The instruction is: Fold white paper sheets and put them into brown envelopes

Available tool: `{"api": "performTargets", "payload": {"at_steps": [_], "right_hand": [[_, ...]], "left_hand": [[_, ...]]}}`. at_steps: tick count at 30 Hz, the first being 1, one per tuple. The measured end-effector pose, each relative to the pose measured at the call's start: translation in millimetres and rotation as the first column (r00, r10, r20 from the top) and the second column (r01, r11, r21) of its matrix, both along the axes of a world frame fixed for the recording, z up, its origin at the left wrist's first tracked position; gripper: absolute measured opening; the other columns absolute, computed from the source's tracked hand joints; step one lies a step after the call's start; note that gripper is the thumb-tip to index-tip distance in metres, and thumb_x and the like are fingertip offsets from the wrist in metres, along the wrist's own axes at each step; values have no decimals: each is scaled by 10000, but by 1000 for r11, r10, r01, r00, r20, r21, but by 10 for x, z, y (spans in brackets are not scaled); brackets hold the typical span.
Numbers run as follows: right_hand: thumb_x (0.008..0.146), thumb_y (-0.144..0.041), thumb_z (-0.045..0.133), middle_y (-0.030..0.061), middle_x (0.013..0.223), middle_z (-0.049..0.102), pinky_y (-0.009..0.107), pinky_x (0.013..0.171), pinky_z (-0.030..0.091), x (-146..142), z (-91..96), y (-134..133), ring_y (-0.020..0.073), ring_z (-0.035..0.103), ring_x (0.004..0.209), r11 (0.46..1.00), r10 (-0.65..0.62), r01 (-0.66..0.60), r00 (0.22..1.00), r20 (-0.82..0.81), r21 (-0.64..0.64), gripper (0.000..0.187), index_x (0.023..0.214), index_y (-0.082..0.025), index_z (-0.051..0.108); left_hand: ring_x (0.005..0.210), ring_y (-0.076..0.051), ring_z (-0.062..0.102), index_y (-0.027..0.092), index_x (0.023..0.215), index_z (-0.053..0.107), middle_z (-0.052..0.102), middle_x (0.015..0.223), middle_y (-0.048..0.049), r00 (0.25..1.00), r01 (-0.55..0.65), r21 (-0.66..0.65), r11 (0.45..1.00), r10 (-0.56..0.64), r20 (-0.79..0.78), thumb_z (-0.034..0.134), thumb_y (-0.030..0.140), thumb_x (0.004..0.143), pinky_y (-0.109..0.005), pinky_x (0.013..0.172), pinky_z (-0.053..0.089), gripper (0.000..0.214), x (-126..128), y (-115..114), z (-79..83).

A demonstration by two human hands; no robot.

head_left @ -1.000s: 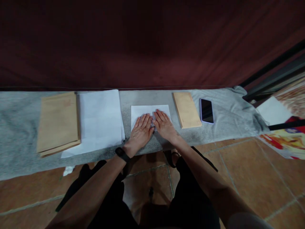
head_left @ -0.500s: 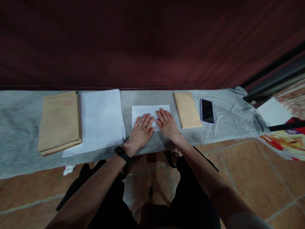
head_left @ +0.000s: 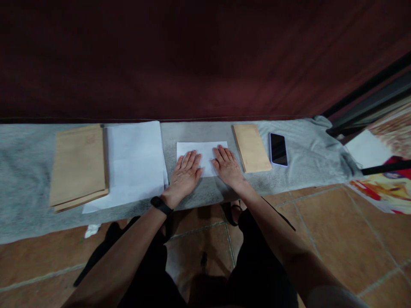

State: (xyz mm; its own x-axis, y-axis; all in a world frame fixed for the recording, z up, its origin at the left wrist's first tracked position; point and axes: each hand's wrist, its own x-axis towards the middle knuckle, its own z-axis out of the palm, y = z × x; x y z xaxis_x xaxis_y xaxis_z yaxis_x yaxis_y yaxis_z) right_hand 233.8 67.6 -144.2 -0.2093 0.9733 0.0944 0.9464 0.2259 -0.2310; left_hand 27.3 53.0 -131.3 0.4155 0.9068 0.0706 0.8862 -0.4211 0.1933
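A folded white sheet of paper point(head_left: 205, 150) lies on the grey cloth point(head_left: 295, 175) in front of me. My left hand point(head_left: 184, 176) rests flat on its left part, fingers stretched out. My right hand point(head_left: 227, 164) lies flat on its right part, fingers apart too. A gap of bare paper shows between the two hands. A black band is on my left wrist. Neither hand holds anything.
A stack of white sheets point(head_left: 135, 160) and a stack of brown envelopes point(head_left: 78, 164) lie to the left. A single brown envelope point(head_left: 251, 147) and a dark phone point(head_left: 278, 149) lie to the right. A dark red curtain hangs behind; tiled floor is below.
Both hands have slid apart along the paper, the left hand to the left and the right hand to the right, so more of the sheet shows between them.
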Motion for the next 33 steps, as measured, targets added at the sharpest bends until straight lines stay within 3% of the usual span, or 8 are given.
{"api": "performTargets", "payload": {"at_steps": [10,13,21,28,33], "right_hand": [[1069,-398,380,107,1660,354,505,1244,273,39,-5,5,290,327,1525,999,-35,35,999,-10,17,561,1581,-169,388],[1063,-396,383,159,1648,362,519,1221,299,44,6,-2,319,343,1508,996,-84,84,996,-19,29,583,1570,-109,391],[1019,-348,452,255,1371,600,495,1025,462,13,289,-16,372,568,1234,961,-275,276,961,22,-13,577,1503,-35,441],[1013,-367,473,210,1277,629,404,956,504,-4,449,13,317,633,1160,912,-377,378,925,38,-157,465,1389,-98,526],[950,-364,566,122,1100,715,344,861,511,158,421,127,262,676,1025,881,-428,380,894,-134,-281,312,1190,-175,629]], "left_hand": [[1577,-276,210,118,1593,336,276,1679,-145,998,-58,-31,998,59,38,297,385,1048,-505,1291,138,608,-48,47,0],[1573,-297,220,97,1583,350,282,1673,-170,994,-84,-46,995,86,63,330,378,1039,-521,1285,145,613,-49,57,22],[1570,-324,223,76,1580,342,268,1674,-193,992,-98,-46,994,101,70,322,394,1040,-561,1273,153,627,-46,66,2],[1579,-308,194,94,1590,325,261,1682,-179,992,-103,-48,993,106,67,317,402,1040,-556,1278,149,630,-52,64,-10],[1579,-300,198,106,1589,331,273,1682,-166,992,-103,-45,994,106,63,300,414,1041,-543,1281,151,630,-55,56,-7]]}}
